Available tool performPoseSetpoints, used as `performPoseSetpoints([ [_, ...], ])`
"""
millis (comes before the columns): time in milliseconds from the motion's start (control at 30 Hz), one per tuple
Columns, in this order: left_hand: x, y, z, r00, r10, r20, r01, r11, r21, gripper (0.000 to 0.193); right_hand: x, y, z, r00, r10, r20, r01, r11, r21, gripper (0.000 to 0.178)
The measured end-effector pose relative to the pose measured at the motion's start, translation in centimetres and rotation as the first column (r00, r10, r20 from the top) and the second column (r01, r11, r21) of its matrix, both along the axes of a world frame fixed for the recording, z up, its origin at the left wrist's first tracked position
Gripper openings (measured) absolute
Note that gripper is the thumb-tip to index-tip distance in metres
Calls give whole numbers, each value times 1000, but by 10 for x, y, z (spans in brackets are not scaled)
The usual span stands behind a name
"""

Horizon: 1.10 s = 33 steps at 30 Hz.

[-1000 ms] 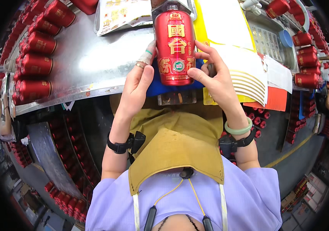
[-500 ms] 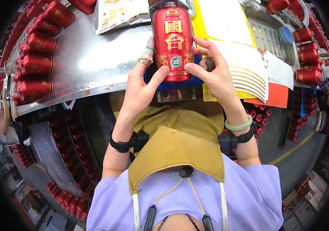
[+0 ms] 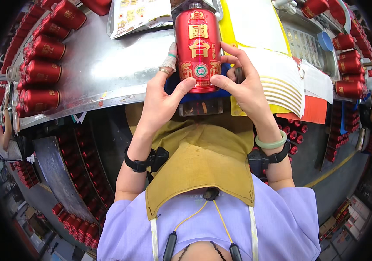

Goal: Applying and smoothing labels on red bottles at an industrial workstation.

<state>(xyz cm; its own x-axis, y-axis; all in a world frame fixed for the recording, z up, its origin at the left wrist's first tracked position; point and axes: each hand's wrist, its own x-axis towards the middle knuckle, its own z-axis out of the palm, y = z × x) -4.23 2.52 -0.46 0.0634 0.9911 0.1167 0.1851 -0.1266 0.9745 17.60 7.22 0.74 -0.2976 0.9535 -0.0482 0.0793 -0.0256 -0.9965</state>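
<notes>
red bottle point(image 3: 198, 51), held, between both hands point(image 3: 161, 99)

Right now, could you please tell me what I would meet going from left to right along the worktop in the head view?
Row of red bottles, left hand, red bottle between the hands, right hand, staggered white sheets, red bottles at the far right.

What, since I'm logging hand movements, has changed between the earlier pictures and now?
The left hand swung its thumb right, from beside the red bottle onto the bottle's lower edge. The right hand stays at the bottle's right side; the bottle is roughly where it was.
</notes>
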Motion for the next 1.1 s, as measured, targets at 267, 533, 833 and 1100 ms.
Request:
performPoseSetpoints([
  [267,1,1,-5,961,28,276,-4,996,-89,72,0,1,-2,1000,0,-21,0,1000,-4,76],
  [533,7,0,-1,978,47,202,-43,999,-21,70,1,2,-4,1000,5,-28,-5,1000,-9,76],
  [833,10,-1,-3,956,52,288,-30,996,-80,66,1,1,-1,1000,-3,2,3,1000,-12,77],
  [1100,11,-2,-13,953,87,290,-79,996,-38,69,0,1,-3,1000,-2,-23,1,1000,-24,77],
])
